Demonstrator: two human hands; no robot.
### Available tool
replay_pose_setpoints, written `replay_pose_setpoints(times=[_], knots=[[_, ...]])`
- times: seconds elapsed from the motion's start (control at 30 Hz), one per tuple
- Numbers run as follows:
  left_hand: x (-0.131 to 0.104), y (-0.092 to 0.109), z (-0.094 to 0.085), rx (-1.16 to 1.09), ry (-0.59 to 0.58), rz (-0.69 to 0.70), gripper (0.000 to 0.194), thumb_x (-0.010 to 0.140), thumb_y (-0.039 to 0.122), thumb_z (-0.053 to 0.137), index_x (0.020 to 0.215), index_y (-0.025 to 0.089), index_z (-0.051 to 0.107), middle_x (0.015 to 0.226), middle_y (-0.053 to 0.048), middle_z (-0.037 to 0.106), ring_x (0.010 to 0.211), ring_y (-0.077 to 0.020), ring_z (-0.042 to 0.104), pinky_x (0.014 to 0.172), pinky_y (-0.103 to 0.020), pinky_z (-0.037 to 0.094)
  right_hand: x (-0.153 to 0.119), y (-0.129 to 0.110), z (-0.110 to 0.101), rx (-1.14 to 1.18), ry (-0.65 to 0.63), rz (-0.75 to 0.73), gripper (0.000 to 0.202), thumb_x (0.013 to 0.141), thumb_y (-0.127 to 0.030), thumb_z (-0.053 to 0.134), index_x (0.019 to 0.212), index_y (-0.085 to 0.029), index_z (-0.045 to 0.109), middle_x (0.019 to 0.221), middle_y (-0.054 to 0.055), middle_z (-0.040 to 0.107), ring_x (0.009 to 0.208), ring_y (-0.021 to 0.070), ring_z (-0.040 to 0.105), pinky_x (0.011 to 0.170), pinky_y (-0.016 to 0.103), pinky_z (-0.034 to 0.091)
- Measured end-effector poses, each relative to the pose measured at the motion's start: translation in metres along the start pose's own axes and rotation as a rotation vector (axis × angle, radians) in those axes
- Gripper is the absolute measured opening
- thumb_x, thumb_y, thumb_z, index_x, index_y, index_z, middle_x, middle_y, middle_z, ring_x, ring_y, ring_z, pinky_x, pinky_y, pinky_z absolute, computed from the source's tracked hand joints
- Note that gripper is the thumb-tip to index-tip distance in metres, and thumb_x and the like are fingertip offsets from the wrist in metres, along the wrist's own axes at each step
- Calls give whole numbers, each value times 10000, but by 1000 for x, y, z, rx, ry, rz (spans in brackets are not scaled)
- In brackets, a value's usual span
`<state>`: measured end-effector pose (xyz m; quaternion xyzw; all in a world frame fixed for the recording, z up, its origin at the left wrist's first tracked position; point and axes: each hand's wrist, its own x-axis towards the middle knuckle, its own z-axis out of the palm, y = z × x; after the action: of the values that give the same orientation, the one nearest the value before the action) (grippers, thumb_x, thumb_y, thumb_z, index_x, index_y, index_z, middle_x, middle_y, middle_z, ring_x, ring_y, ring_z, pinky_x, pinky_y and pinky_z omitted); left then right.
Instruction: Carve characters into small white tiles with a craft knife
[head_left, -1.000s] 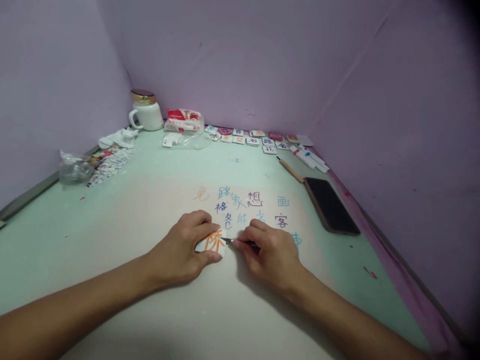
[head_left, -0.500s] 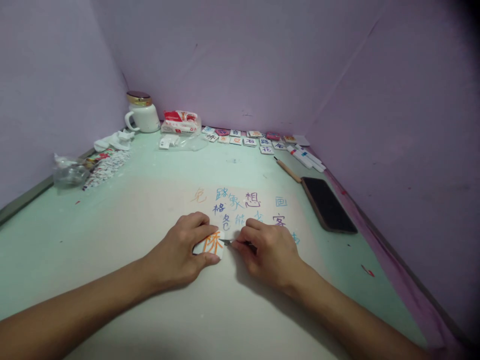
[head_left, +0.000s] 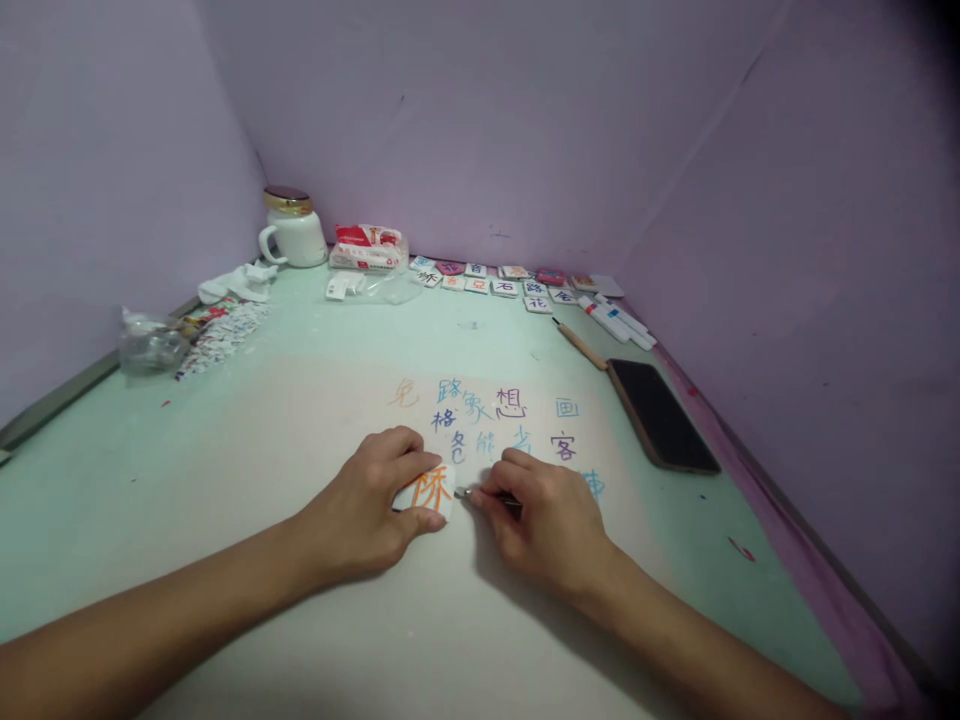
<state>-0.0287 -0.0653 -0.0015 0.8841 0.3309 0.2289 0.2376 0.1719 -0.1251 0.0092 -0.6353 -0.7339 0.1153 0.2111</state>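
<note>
My left hand (head_left: pixel 382 492) grips a small white tile (head_left: pixel 442 508) between thumb and fingers, low over the table. An orange Chinese character is written on the tile's top face. My right hand (head_left: pixel 536 500) is closed around a craft knife (head_left: pixel 463 492), most of which is hidden by the fingers. Its short metal blade points left and sits at, or just off, the tile's right edge. Whether blade and tile touch, I cannot tell.
Chinese characters in several colours mark the table (head_left: pixel 345 640). A phone (head_left: pixel 660 415) and a wooden-handled tool (head_left: pixel 581 345) lie at right. Lettered tiles (head_left: pixel 504 288), a red-white packet (head_left: pixel 369 248) and a lidded white mug (head_left: pixel 296 235) line the back; plastic wrapping (head_left: pixel 154 345) lies left.
The knife blade has drawn back slightly to the right, from over the tile's face to its right edge. My left hand keeps its hold on the tile. The whole view has shifted a little.
</note>
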Motion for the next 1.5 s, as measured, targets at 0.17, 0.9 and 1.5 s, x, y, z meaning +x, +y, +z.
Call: replay_pose_setpoints(times=[0.17, 0.9, 1.5], knots=[[0, 1, 0, 11, 6, 1, 260, 744, 245, 667, 999, 197, 647, 1019, -70, 565, 928, -231, 549, 833, -397, 455, -2, -4, 1, -1, 0, 52, 141, 771, -225, 583, 649, -188, 645, 642, 3, 589, 514, 114, 463, 496, 262, 238], [1, -1, 0, 37, 1, 21, 281, 757, 309, 651, 1019, 208, 657, 1012, -66, 575, 904, -226, 554, 817, -388, 480, 4, 6, -6, -47, -72, -129, 146, 791, -202, 553, 659, -179, 612, 646, -26, 525, 494, 85, 327, 485, 269, 172], [0, -2, -1, 27, -4, 31, 287, 773, 300, 655, 1036, 185, 652, 1024, -73, 560, 919, -225, 549, 831, -384, 465, -4, -2, 1, -31, -8, -12, 139, 805, -224, 548, 707, -174, 633, 692, -2, 581, 520, 97, 424, 493, 269, 183]])
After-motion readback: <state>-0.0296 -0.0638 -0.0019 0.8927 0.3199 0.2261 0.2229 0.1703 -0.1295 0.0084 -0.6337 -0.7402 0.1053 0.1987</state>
